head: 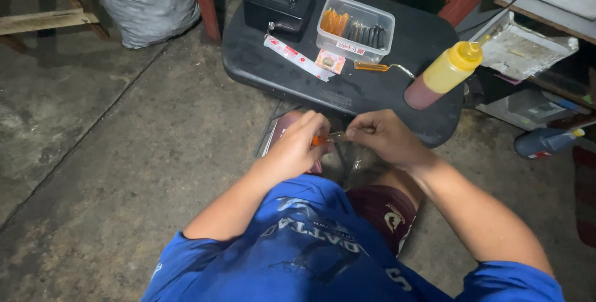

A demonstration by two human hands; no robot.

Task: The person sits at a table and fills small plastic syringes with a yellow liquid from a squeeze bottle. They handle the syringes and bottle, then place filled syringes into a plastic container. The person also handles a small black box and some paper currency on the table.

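Both hands pinch one small tool between them: left hand (297,147) closes thumb and fingers on its orange handle (318,140), right hand (386,135) nips the clear far end with its fingertips, likely to steady it while the other hand works. Tool sits at frame centre, just above the knees, held close to the body under the head camera. Exactly what the clear part is, too small to tell.

At 6 o'clock, blue shirt (310,252) and maroon shorts (385,212); person is seated low over the concrete floor (124,153). A reddish flat thing lies under the left hand, mostly hidden.

At 12 o'clock, just past the hands, a black tray-like top (428,35) serves as a bench, parts kept within reach: a second orange-handled tool (379,67), a red-and-white packet (297,57), a clear tub (355,27) of orange and dark pieces, a black box (278,4) with a handle.

At 1 o'clock, a yellow squeeze bottle (446,73) leans on the top's edge. At 3 o'clock, a dark bottle (545,142) lies low. At 11 o'clock, far, a grey sack (146,1).
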